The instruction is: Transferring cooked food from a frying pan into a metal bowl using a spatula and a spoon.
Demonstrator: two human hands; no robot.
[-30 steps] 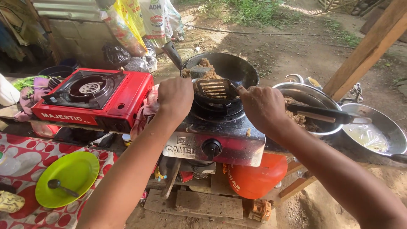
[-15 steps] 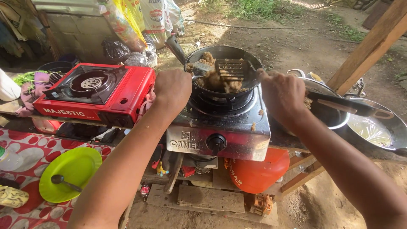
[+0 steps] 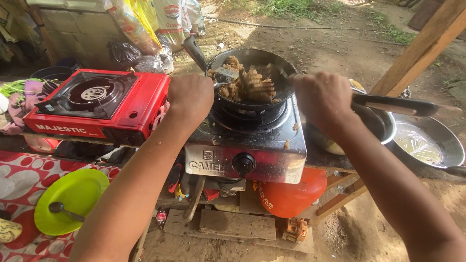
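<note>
A black frying pan (image 3: 286, 73) sits on a silver single-burner stove (image 3: 272, 150) and holds brown fried pieces (image 3: 235, 63). My left hand (image 3: 191, 99) is a closed fist at the pan's near left rim, gripping a spoon-like utensil (image 3: 225, 75) whose grey end rests among the food. My right hand (image 3: 323, 97) is closed at the pan's right rim on a slotted turner (image 3: 257, 85), which lies in the pan with food on it. The two utensil ends meet over the food.
A red portable stove (image 3: 97, 99) stands to the left. A green plate with a spoon (image 3: 73, 199) lies on a red-and-white cloth (image 3: 24, 170). Right of the pan are a metal bowl (image 3: 383, 128), a black handle (image 3: 393, 104) and an oily pan (image 3: 427, 140). An orange gas tank (image 3: 291, 194) sits below; a wooden post (image 3: 427, 43) rises at right.
The slotted turner, loaded with food, has gone from the pan's near edge to its middle. Both hands followed it toward the pan, and the view has moved closer.
</note>
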